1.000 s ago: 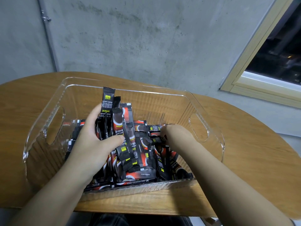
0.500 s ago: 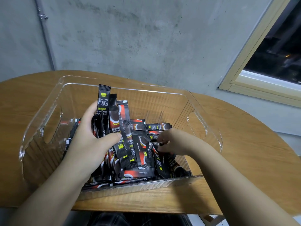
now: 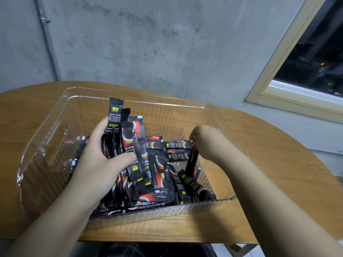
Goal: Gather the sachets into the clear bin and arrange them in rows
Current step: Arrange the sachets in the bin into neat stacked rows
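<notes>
We see black-and-red sachets [image 3: 159, 175] heaped in the clear bin [image 3: 46, 130] on the table [image 3: 278, 164]. Our left hand [image 3: 98, 160] grips an upright bundle [image 3: 126, 130]; our right hand [image 3: 206, 140] pinches one sachet [image 3: 192, 160] by its top.

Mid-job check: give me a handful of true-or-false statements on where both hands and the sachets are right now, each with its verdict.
1. The left hand grips an upright bundle of sachets. True.
2. The right hand is empty. False: it pinches a single sachet by its top end.
3. The clear bin sits on a wooden table. True.
4. The loose sachets lie outside the bin. False: they are heaped inside it.
5. Every sachet already stands in neat rows. False: most lie jumbled at mixed angles.
</notes>
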